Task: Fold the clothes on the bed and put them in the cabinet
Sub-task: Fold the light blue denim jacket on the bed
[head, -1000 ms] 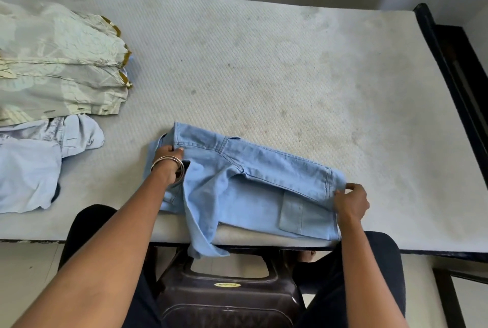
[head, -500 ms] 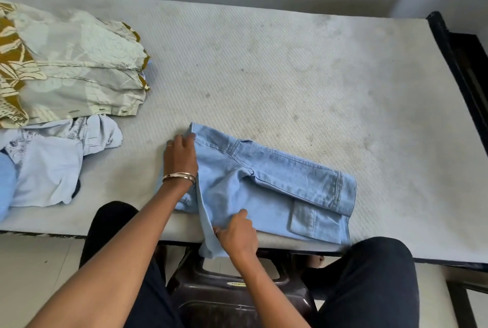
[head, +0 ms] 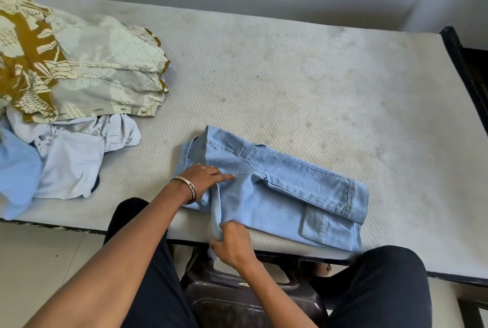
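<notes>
A: Light-blue denim garment [head: 277,190] lies at the white mattress [head: 290,76] near edge, pinned flat by the left hand [head: 204,178]; its hanging flap is pinched by the right hand [head: 232,243].

B: If tugged hard, the fold probably gets dragged off.

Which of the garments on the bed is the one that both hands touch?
The light blue denim shirt at the near edge: the left hand presses on it and the right hand pinches its hanging flap. The patterned garment and pale clothes lie untouched.
</notes>
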`<act>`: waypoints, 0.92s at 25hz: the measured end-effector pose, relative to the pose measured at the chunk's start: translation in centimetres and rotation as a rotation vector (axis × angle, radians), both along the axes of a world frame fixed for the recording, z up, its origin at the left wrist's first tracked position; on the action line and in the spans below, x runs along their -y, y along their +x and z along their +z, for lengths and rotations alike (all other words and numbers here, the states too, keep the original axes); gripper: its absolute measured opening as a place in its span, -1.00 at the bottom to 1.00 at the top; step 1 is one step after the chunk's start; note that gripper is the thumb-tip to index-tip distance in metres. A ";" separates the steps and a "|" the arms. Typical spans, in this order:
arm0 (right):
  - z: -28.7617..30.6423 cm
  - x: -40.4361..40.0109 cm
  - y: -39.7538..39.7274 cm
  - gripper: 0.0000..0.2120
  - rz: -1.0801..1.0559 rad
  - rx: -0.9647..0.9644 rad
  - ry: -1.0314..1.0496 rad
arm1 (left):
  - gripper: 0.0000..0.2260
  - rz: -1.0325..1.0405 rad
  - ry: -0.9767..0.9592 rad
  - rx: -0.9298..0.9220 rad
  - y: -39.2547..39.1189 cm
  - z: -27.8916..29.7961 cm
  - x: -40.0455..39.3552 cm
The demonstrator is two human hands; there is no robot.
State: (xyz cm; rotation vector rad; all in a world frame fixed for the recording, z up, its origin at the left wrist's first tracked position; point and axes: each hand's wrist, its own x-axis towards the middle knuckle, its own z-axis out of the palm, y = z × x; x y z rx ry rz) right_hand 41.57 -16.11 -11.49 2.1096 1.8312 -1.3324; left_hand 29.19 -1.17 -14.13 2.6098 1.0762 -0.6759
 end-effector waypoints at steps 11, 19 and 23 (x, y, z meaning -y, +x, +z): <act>15.6 -7.0 5.9 -0.54 -0.010 -0.610 -0.223 | -0.49 0.157 -0.137 -0.076 -0.4 -0.3 -4.5; 13.1 -11.9 25.7 -0.03 -0.471 -0.913 -0.096 | -0.83 0.391 0.193 0.169 0.2 0.5 -7.4; 13.3 -12.3 29.8 -0.11 -0.218 -0.526 -0.238 | -0.78 0.197 0.242 -0.010 2.4 1.2 -9.5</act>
